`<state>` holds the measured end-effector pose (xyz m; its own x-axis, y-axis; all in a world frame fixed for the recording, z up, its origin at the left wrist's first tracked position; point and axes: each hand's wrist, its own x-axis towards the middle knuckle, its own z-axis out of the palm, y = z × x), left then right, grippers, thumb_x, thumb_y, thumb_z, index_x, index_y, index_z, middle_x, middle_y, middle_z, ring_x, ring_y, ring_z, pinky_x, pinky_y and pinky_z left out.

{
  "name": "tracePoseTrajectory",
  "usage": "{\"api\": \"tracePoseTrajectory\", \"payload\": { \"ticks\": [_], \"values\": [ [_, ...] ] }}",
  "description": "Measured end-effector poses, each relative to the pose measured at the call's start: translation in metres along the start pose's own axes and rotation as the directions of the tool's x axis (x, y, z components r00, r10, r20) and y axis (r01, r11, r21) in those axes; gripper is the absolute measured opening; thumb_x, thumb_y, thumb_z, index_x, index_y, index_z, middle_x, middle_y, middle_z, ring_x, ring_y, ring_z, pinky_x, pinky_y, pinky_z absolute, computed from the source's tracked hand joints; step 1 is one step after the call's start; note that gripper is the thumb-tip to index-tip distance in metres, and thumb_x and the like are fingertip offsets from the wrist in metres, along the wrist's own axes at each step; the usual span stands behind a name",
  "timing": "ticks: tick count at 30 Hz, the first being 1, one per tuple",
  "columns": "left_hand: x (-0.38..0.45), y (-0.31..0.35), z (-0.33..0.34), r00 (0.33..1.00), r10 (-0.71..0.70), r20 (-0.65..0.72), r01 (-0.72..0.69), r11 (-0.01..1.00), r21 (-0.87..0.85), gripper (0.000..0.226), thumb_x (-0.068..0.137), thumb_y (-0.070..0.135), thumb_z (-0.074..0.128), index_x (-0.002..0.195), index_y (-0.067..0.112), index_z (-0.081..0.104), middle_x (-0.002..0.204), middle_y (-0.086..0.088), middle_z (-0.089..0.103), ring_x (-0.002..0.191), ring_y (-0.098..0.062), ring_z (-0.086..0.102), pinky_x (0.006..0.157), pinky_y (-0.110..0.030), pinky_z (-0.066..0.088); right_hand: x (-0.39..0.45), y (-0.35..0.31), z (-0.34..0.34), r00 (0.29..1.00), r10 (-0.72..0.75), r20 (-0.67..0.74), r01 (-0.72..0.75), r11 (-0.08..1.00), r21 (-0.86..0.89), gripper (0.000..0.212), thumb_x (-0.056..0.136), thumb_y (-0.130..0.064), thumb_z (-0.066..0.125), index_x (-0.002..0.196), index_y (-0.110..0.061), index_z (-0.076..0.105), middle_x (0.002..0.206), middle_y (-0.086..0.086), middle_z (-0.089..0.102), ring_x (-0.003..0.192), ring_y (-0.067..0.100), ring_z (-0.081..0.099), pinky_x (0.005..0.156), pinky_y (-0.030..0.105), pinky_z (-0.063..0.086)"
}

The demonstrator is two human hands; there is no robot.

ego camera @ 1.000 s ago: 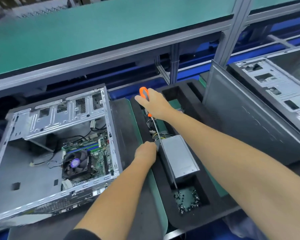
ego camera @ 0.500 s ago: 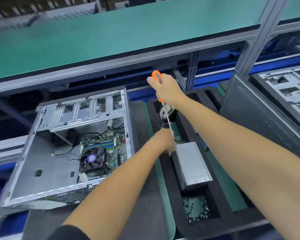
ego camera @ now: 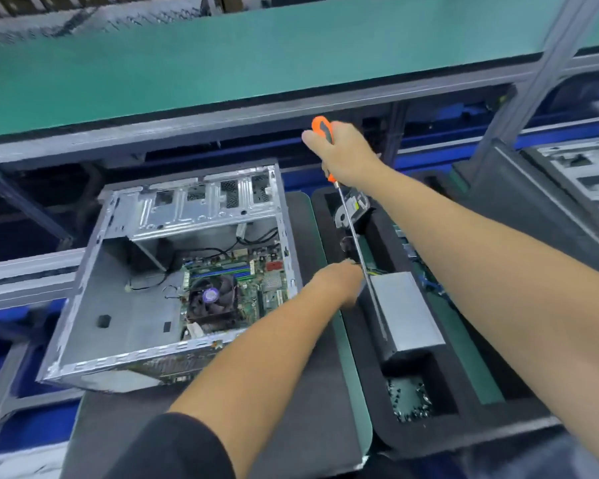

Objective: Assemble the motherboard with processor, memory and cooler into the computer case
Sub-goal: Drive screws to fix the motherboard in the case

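The motherboard [ego camera: 242, 281], with cooler [ego camera: 212, 300] and memory [ego camera: 222, 269] fitted, lies inside the open computer case [ego camera: 173, 271] on the counter [ego camera: 125, 416]. Right of the case, a foam tray [ego camera: 464, 426] carries a power supply [ego camera: 407, 312] and a pocket of screws [ego camera: 408, 397]. The right hand [ego camera: 346, 153] has its grip wrapped round the orange screwdriver [ego camera: 322, 127], shaft angled down toward the tray. The left hand [ego camera: 339, 280] reaches beside the power supply; its grip state cannot be determined. Judged step: fetching fasteners or the power supply. The next move calls for carrying the part over to the case
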<state>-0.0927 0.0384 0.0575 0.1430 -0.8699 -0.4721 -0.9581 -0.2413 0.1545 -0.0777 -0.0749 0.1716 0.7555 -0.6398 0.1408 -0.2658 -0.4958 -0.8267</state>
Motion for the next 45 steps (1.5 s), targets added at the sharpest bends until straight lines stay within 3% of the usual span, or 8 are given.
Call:
{"api": "tracePoseTrajectory", "payload": {
  "ticks": [4,11,17,20,24,37,40,45],
  "values": [
    [0.019,0.014,0.024,0.993,-0.096,-0.068,0.095,0.995,-0.015,0.038,0.087,-0.006,0.044,0.125,-0.002,0.049,0.120,-0.018,0.053,0.107,-0.036,0.057,0.069,-0.036,0.040,-0.023,0.052,0.009,0.995,0.098,0.002,-0.097,0.992,-0.083,0.039,0.099,-0.040,0.049,0.075,-0.013,0.034,0.067,0.007,0.046,0.056,0.021,0.046,0.055,0.030,0.038],
    [0.019,0.022,0.053,0.983,-0.182,-0.038,0.182,0.983,-0.016,0.027,0.086,-0.007,0.044,0.111,-0.001,0.053,0.114,-0.021,0.054,0.107,-0.040,0.056,0.080,-0.042,0.046,-0.047,0.104,-0.001,0.989,0.123,-0.087,-0.128,0.990,-0.057,0.042,0.100,-0.040,0.050,0.070,-0.021,0.028,0.068,-0.003,0.036,0.056,0.009,0.035,0.043,0.012,0.034],
    [0.005,0.038,0.049,0.988,-0.132,-0.081,0.143,0.978,0.152,0.020,0.084,0.009,0.058,0.104,0.006,0.055,0.107,-0.014,0.057,0.097,-0.034,0.060,0.065,-0.035,0.041,-0.055,0.123,-0.008,0.987,0.151,-0.055,-0.152,0.988,-0.026,0.042,0.099,-0.041,0.050,0.070,-0.019,0.028,0.068,-0.004,0.033,0.059,0.011,0.031,0.053,0.026,0.026],
    [-0.010,0.057,0.056,0.982,0.021,0.188,-0.035,0.997,0.072,0.018,0.081,0.023,0.064,0.085,0.006,0.059,0.092,-0.013,0.065,0.077,-0.028,0.064,0.060,-0.031,0.047,-0.061,0.129,-0.007,0.990,0.132,-0.038,-0.132,0.991,0.015,0.043,0.098,-0.040,0.052,0.070,-0.019,0.027,0.067,-0.003,0.031,0.059,0.014,0.030,0.054,0.029,0.026],
    [-0.019,0.080,0.076,0.824,0.179,0.538,-0.182,0.982,-0.049,0.041,0.090,0.033,0.060,0.063,0.003,0.060,0.066,-0.014,0.069,0.054,-0.024,0.063,0.054,-0.027,0.052,-0.060,0.135,-0.011,0.989,0.128,-0.070,-0.122,0.989,0.081,0.043,0.097,-0.037,0.052,0.069,-0.018,0.025,0.065,-0.002,0.026,0.058,0.015,0.026,0.055,0.028,0.026],
    [-0.006,0.118,0.130,0.871,0.408,0.274,-0.451,0.885,0.116,0.023,0.085,-0.006,0.046,0.106,-0.004,0.055,0.106,-0.021,0.059,0.094,-0.037,0.060,0.069,-0.039,0.044,-0.027,0.095,-0.070,0.969,0.037,-0.244,0.029,0.964,0.263,0.039,0.099,-0.024,0.054,0.069,-0.016,0.030,0.055,-0.002,0.029,0.053,0.023,0.037,0.053,0.033,0.032],
    [0.007,0.120,0.148,0.878,0.382,0.290,-0.447,0.870,0.208,0.028,0.087,-0.010,0.043,0.111,-0.004,0.057,0.111,-0.020,0.061,0.100,-0.037,0.060,0.069,-0.039,0.044,-0.032,0.104,-0.068,0.987,0.074,-0.140,-0.048,0.982,0.183,0.040,0.098,-0.025,0.054,0.068,-0.017,0.029,0.057,-0.001,0.029,0.051,0.019,0.037,0.052,0.027,0.030],
    [0.027,0.125,0.164,0.909,0.293,0.298,-0.355,0.917,0.182,0.034,0.089,-0.012,0.040,0.116,-0.002,0.057,0.116,-0.018,0.060,0.106,-0.038,0.059,0.074,-0.043,0.048,-0.046,0.127,-0.036,0.942,0.129,0.311,-0.127,0.992,-0.027,0.046,0.096,-0.034,0.054,0.064,-0.018,0.027,0.054,0.003,0.033,0.046,0.017,0.034,0.053,0.027,0.031]
  ]
}}
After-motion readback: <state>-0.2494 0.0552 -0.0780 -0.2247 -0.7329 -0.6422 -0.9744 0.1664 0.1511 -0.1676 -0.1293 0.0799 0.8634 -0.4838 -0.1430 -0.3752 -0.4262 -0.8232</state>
